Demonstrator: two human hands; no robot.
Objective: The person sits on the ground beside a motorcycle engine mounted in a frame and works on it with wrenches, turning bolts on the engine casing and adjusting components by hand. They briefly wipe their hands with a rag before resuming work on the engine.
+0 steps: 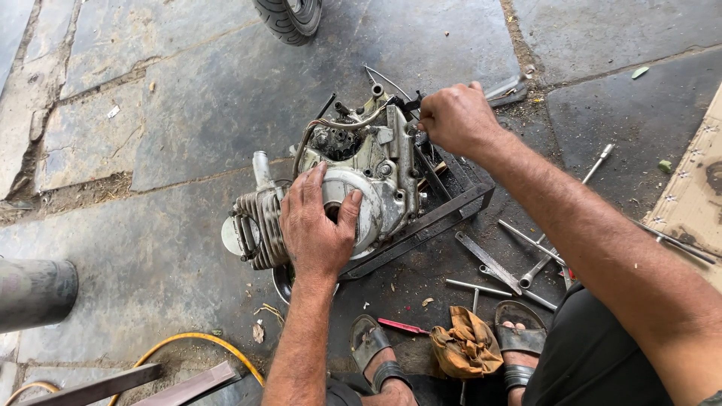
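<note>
I see the engine [361,180] resting in a metal frame [451,214] on the stone floor [188,98]. My left hand [316,222] lies spread flat on its round side cover. My right hand [455,116] is closed at its rear top edge; what it grips I cannot tell. Wrenches [526,259] lie nearby.

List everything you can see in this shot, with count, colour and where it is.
Grey metal motorcycle engine: one, centre, on a dark steel frame.
Black rubber tyre: one, top edge.
Long steel T-handle wrenches: several, silver, right of engine.
Brown crumpled rag: one, between sandals.
Yellow hose: one, lower left.
Grey pipe: one, left edge.
Grey sandals: two, bottom.
Left hand: flat on engine cover.
Right hand: closed at engine's top right.
</note>
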